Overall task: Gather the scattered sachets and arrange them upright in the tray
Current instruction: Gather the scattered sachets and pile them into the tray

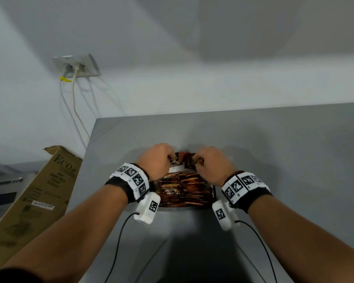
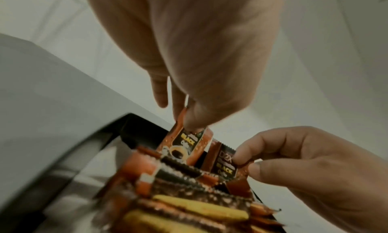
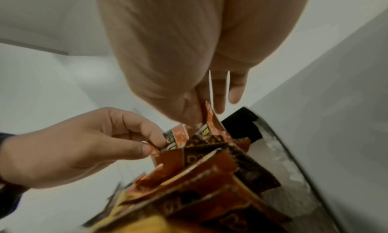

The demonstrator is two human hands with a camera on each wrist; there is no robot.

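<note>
A clear tray with a black rim (image 1: 213,190) sits on the grey table between my wrists. It is packed with brown and orange sachets (image 1: 182,188) standing on edge in rows. At the tray's far end my left hand (image 1: 169,158) pinches the top of one sachet (image 2: 184,147) printed "BLACK" between thumb and fingers. Right beside it, my right hand (image 1: 197,160) pinches a second sachet (image 2: 224,163) the same way. Both held sachets stand upright with their lower ends down among the rows. In the right wrist view the right hand (image 3: 199,115) grips its sachet (image 3: 210,125) by the upper edge.
The grey table (image 1: 274,150) ends at a left edge close to the tray. Beyond that edge a cardboard box (image 1: 39,190) leans. A wall socket (image 1: 76,66) with white cables hangs behind. Wrist-camera cables trail toward me.
</note>
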